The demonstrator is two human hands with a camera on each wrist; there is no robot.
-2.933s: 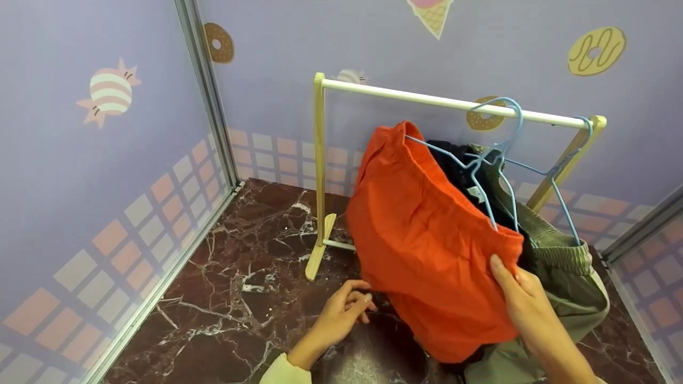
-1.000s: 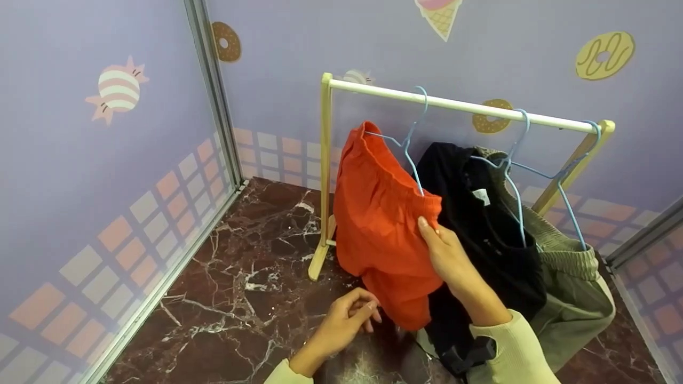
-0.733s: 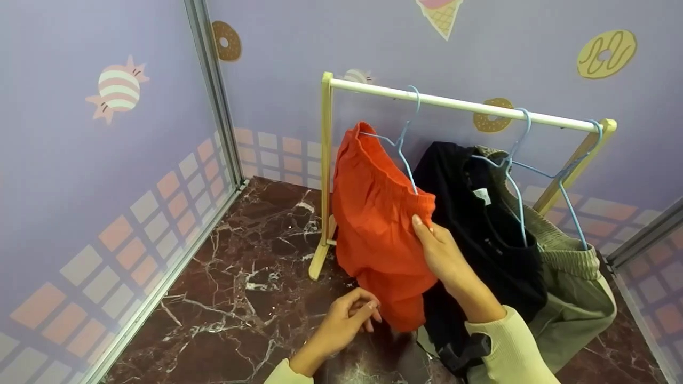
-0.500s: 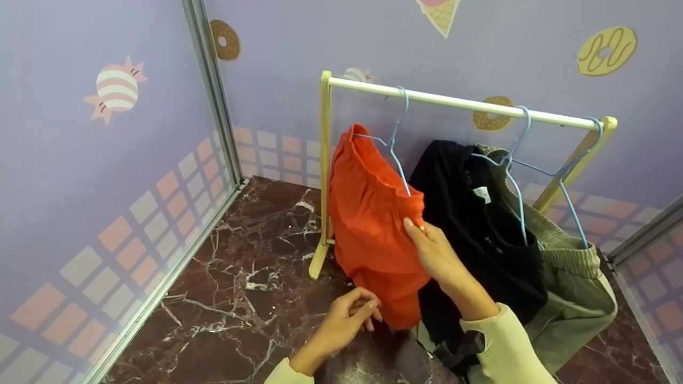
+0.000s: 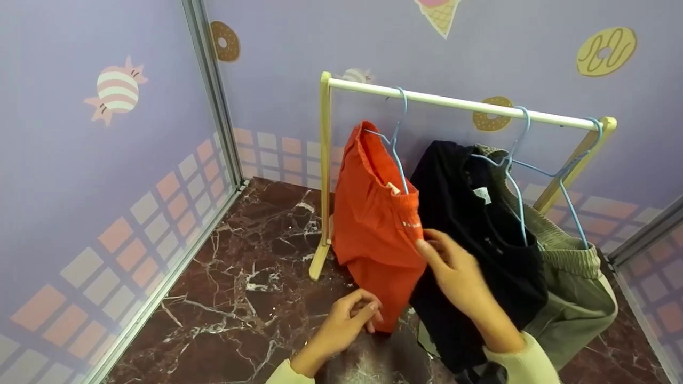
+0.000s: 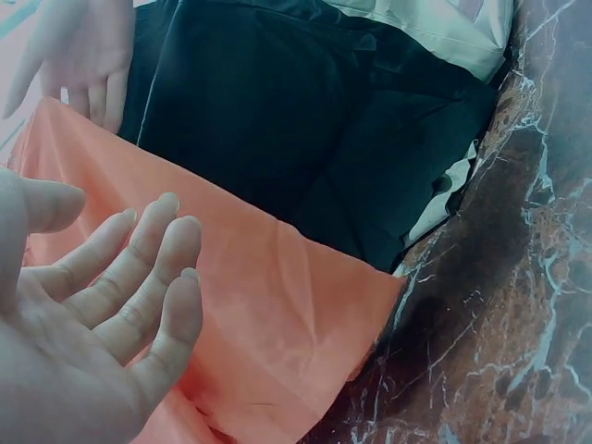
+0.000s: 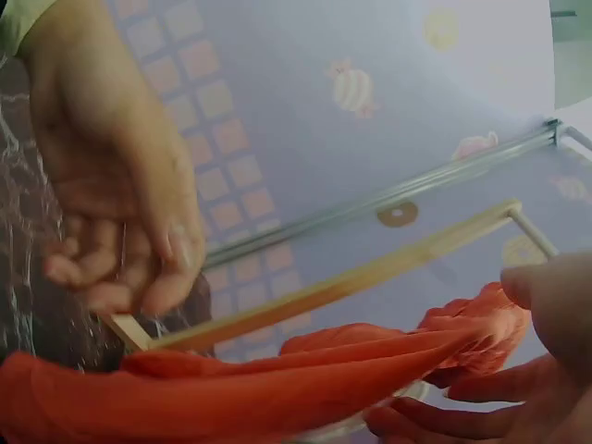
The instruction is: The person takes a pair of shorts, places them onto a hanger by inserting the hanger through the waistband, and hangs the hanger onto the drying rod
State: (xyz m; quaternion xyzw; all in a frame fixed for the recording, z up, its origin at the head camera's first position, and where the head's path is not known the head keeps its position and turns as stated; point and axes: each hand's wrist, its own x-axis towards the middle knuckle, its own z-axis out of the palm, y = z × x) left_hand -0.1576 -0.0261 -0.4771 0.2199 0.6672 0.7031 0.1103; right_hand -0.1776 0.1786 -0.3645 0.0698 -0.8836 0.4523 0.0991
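Orange shorts point(image 5: 373, 224) with an elastic waistband hang from a blue hanger point(image 5: 396, 144) on the left part of a rack's white rail point(image 5: 448, 101). My right hand point(image 5: 459, 272) is at the right side edge of the shorts, thumb near the cloth and fingers loosely extended; it grips nothing. In the right wrist view the shorts' edge lies between the thumb and fingers of that right hand point(image 7: 555, 342). My left hand point(image 5: 349, 320) hovers beside the lower hem, fingers loosely bent and holding nothing. In the left wrist view the left hand point(image 6: 102, 314) overlaps the orange cloth.
Right of the shorts hang a black garment point(image 5: 469, 240) and olive-grey pants point(image 5: 576, 298), each on a blue hanger. The wooden rack post point(image 5: 324, 160) stands left of the shorts. Dark marble flooring point(image 5: 235, 298) lies below, with a lilac patterned wall point(image 5: 277, 64) behind.
The orange shorts and their hanger have slid left along the rail, away from the black garment. My right hand has let go of the waistband and moved slightly down and right. The left hand barely moves.
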